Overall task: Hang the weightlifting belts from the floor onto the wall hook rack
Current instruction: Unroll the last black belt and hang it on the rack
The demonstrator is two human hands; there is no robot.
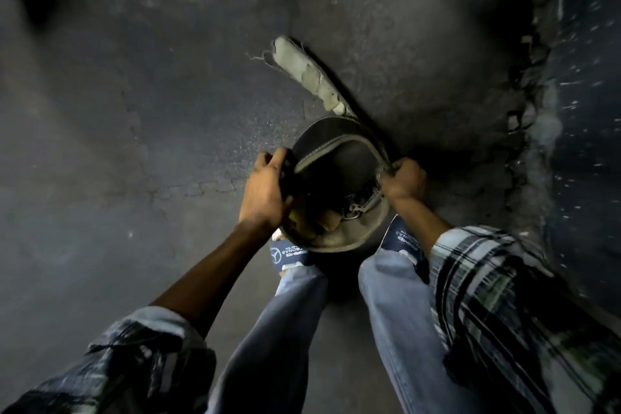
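A worn dark weightlifting belt (331,144) is curled into a loop just in front of my feet. My left hand (265,190) grips its left side. My right hand (403,178) grips the right edge near the metal buckle (359,205). A pale, frayed strap end (309,74) sticks out from the loop, up and to the left over the floor. The belt's lower rim (336,242) hangs above my slippers. No wall hook rack is in view.
Dark rubber floor tiles (134,144) spread to the left. A cracked concrete patch (420,60) lies ahead and a speckled dark wall (584,111) runs along the right. My jeans and blue slippers (290,254) stand below the belt.
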